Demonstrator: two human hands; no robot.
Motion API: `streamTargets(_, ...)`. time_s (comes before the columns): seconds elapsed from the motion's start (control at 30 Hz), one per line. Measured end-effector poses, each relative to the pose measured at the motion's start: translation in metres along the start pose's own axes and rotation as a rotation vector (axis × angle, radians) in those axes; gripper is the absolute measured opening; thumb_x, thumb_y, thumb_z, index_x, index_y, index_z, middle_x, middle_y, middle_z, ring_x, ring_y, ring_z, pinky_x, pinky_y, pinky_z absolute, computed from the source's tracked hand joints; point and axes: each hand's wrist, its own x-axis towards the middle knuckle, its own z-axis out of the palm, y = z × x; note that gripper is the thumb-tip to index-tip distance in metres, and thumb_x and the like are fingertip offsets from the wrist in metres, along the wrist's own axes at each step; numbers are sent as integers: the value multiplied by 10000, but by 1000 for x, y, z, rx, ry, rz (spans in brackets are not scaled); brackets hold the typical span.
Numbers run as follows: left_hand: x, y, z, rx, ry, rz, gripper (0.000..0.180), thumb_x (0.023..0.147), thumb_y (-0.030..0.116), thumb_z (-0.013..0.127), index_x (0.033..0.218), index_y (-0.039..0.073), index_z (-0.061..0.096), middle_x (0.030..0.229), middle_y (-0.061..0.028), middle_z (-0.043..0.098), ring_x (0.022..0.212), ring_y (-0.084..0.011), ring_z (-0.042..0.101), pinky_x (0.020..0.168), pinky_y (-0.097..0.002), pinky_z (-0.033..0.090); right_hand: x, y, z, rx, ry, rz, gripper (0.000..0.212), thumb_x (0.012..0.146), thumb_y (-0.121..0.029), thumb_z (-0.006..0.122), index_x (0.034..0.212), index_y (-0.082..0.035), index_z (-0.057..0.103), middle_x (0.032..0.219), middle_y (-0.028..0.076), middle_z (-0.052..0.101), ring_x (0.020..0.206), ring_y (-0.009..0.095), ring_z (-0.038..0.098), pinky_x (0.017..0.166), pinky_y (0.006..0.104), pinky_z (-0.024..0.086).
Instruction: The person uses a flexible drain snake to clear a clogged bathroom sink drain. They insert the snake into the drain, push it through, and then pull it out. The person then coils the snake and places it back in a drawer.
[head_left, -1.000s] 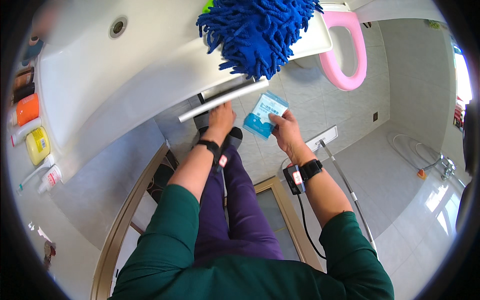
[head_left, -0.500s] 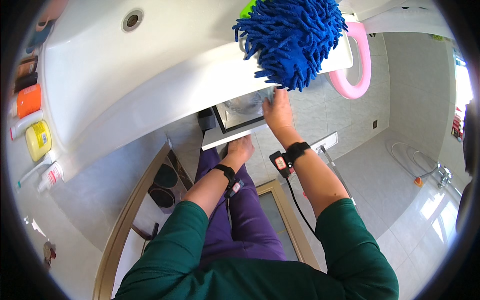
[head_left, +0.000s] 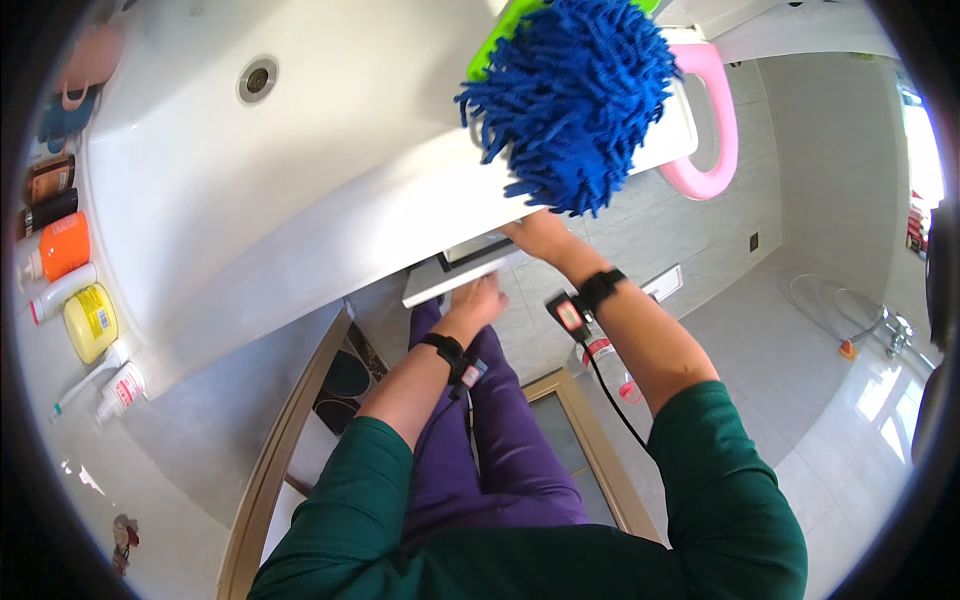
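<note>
A white drawer [head_left: 462, 277] with a dark inner rim is pulled partway out beneath the white basin [head_left: 330, 200]. My left hand [head_left: 482, 297] is at the outer face of the drawer front, fingers curled against it and their tips hidden. At the drawer's right end, my right hand [head_left: 543, 236] reaches in under the basin edge; its fingers are out of sight. Just above that hand, a blue shaggy microfibre mop head or mitt [head_left: 580, 110] overhangs the basin rim. Part of a lime-green plastic thing [head_left: 487, 58] shows behind it.
Bottles line the left ledge, among them an orange bottle [head_left: 65, 245] and a yellow bottle [head_left: 92, 322]. A pink ring-shaped seat [head_left: 722, 130] is at the right. A clear bottle [head_left: 612, 365] stands on the floor below my right forearm. Farther right is a shower hose [head_left: 850, 320].
Less of the drawer's inside shows, and the clear plastic in it is hidden now. My right fingers have gone under the basin edge. The view has shifted, lowering the basin in it.
</note>
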Motion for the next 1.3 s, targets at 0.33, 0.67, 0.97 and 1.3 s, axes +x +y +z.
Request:
streamTargets(0.33,31,-32,-108,-22,2,-118,752,789,261,635,1389,14,256,1402,-241,355,1288,-378,358,1051,-437,331,-167,-44,-99,440,71,542,418,955,-374,466,985,-5,660,835,134,682,774,202,645,730,325,488)
streamTargets(0.67,-68,133,-172,-260,127,350,573,915,304,520,1370,-2,353,1407,-221,377,1317,-374,347,1075,-424,293,-153,-142,-104,1879,-115,444,697,941,-565,354,1433,-77,289,1354,140,458,1191,256,484,955,361,401)
streamTargets(0.97,-27,132,-323,300,497,381,530,915,211,496,1393,47,338,1475,-143,295,1368,-318,264,1067,-455,281,-186,-162,-183,1093,26,422,559,936,-459,466,1326,-59,443,1205,122,567,1069,217,550,866,336,437)
streamTargets(1.3,-99,117,-366,34,531,322,689,792,101,544,1432,152,296,1525,-96,191,1394,-290,222,1104,-477,224,-283,-306,-396,709,864,-685,415,894,-108,515,1298,-31,466,1148,133,576,977,202,581,847,336,466)
